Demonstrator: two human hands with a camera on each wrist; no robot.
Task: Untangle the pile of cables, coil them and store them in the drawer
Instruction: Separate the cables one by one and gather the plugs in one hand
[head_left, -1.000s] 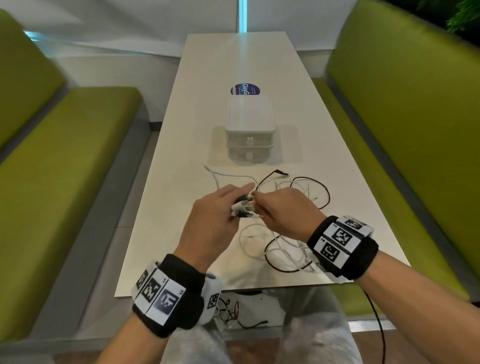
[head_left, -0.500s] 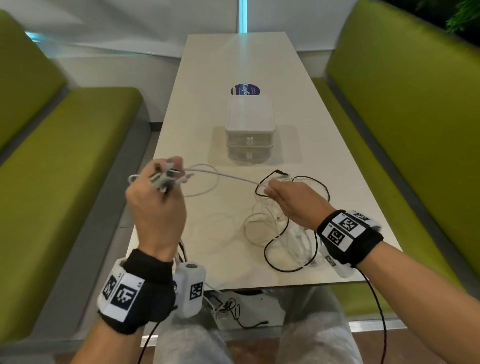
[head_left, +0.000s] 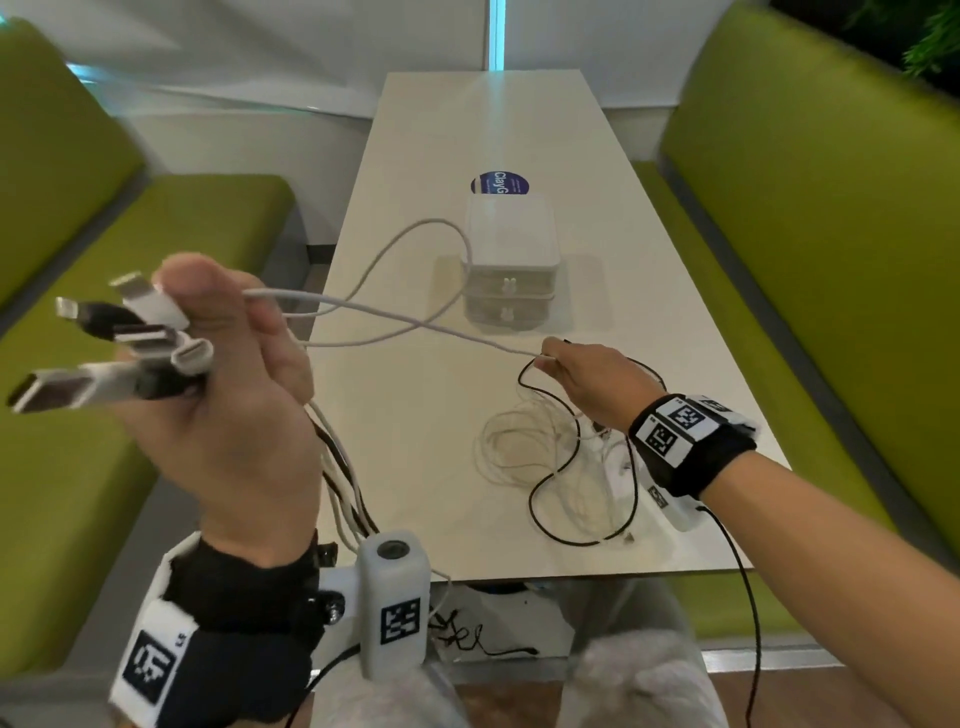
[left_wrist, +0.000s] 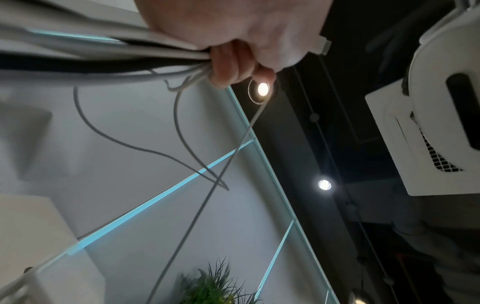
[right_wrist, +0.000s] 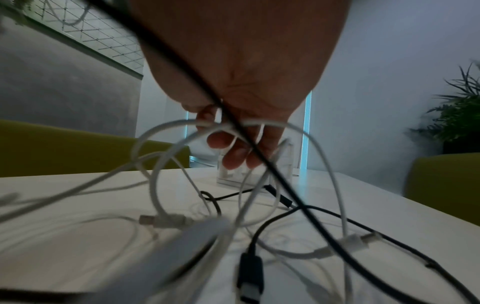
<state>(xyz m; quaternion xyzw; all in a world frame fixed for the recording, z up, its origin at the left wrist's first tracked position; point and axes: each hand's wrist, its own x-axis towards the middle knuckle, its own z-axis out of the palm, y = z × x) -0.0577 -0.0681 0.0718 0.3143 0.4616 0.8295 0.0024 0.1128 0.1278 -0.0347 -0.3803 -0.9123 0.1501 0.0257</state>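
My left hand (head_left: 218, 395) is raised at the left, close to the head camera, gripping a bundle of white and black cable ends; several plugs (head_left: 130, 338) stick out past its fingers. The left wrist view shows its fingers (left_wrist: 228, 67) curled round the cable bundle (left_wrist: 155, 57). A white cable (head_left: 415, 325) runs taut from it to my right hand (head_left: 592, 379), which pinches that cable above the tangled pile (head_left: 561, 462) of white and black cables on the table. In the right wrist view, loops (right_wrist: 182, 131) hang under the fingers (right_wrist: 233, 156). The small drawer unit (head_left: 511, 270) stands shut behind.
The white table (head_left: 415, 493) runs between two green benches (head_left: 831, 260). A round blue sticker (head_left: 500, 183) lies behind the drawer unit. More cables (head_left: 467, 639) dangle below the table's near edge by my knees.
My left hand has swung up and to the left with the plug bundle, drawing a white cable out taut. The right hand stayed over the pile, pinching the cable.
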